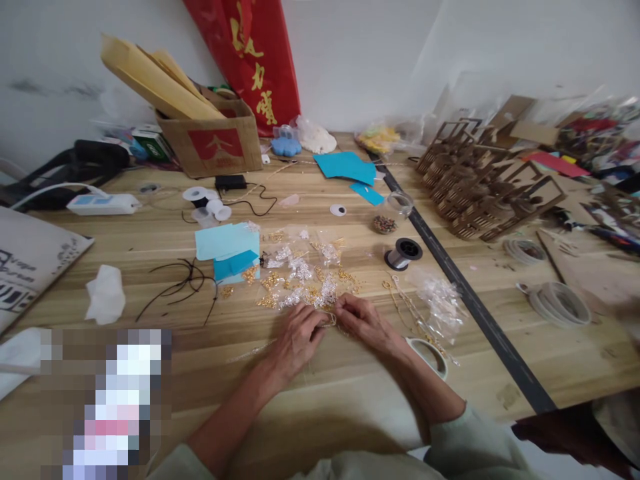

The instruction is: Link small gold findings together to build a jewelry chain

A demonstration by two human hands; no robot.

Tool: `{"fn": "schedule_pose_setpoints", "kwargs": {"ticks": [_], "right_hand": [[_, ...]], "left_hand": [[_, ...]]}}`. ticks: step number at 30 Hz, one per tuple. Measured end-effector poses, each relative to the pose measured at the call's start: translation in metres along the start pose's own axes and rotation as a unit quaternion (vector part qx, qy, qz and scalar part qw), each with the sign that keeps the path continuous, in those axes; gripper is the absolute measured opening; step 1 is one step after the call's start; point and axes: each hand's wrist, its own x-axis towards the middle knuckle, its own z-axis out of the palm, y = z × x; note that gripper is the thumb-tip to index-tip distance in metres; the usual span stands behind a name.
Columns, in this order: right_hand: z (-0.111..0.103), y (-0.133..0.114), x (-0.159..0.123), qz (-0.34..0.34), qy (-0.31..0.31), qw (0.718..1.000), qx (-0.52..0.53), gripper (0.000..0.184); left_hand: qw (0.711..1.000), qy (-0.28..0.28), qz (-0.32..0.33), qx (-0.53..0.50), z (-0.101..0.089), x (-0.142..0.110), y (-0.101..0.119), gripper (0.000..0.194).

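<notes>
My left hand [297, 339] and my right hand [367, 321] meet low over the table, fingers pinched. A thin pale strand [327, 320] runs in a small loop between the fingertips; whether it is chain or cord is too fine to tell. Just beyond the fingers lie silver beads or findings [301, 269] and gold ones [270, 281], in loose heaps and on small plastic bags. Another thin strand [253, 351] lies left of my left hand. To the right of my right hand are gold and silver chains [403, 303] and a white tape roll [429, 357].
A wire spool [403, 253], a jar of beads [390, 217] and crumpled plastic bags [440, 300] stand to the right. Blue paper pieces [227, 243] and black cord [183, 283] lie left. Brown slatted models [480, 183] and a cardboard box [213, 143] stand farther back.
</notes>
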Motion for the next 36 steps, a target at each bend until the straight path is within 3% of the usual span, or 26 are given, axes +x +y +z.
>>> {"fn": "schedule_pose_setpoints", "kwargs": {"ticks": [14,23,36], "right_hand": [[0.003,-0.004,0.0,-0.01,-0.005,0.999,-0.033,0.022],[0.01,-0.011,-0.004,-0.029,0.015,0.997,-0.071,0.02],[0.016,-0.021,-0.008,-0.064,0.028,0.995,-0.071,0.015]], "left_hand": [[0.999,0.032,0.006,0.021,-0.002,0.001,0.002,0.012],[0.996,0.044,-0.034,-0.066,-0.001,0.004,0.008,0.005],[0.989,0.045,-0.058,-0.127,0.003,0.004,0.006,0.013]]}}
